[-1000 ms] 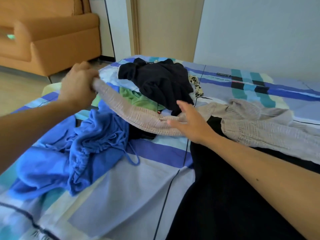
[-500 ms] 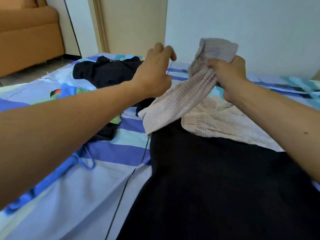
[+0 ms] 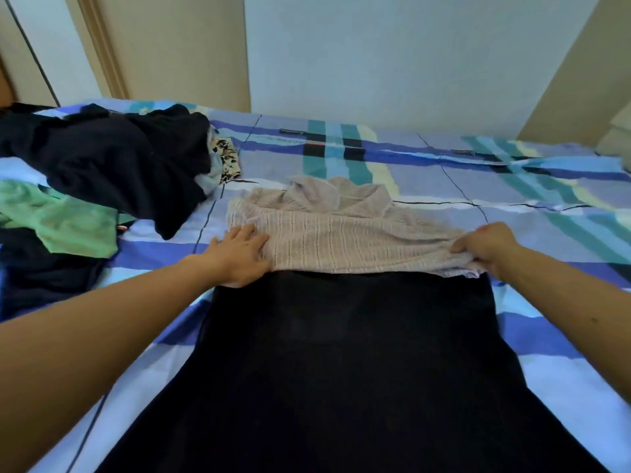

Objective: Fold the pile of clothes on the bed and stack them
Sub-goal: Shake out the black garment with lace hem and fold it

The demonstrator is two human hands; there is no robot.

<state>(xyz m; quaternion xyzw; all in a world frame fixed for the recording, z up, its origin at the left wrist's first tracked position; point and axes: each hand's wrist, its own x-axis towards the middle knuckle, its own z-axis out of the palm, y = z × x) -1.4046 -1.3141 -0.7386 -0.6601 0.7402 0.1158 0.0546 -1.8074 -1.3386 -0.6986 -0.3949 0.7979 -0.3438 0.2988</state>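
A beige knitted garment (image 3: 341, 233) lies across the far end of a flat black garment (image 3: 341, 353) spread on the bed (image 3: 444, 179). My left hand (image 3: 239, 257) lies flat on the beige garment's left edge, fingers straight. At the garment's right end, my right hand (image 3: 485, 249) grips the bunched corner of the knit. The unfolded pile sits at the far left: a black piece (image 3: 129, 165) on top, a green piece (image 3: 61, 220) below it, and a floral scrap (image 3: 227, 160) at its right side.
The bed's sheet is striped in blue, teal and pale yellow. A pale wall (image 3: 392, 56) rises behind the bed, and a door frame (image 3: 102, 46) stands at the back left. A cream pillow edge (image 3: 618, 134) shows at the far right.
The beige garment was held up in my right hand; now it lies folded over across the black garment. My left hand came down onto its left edge, and the view swung to the right.
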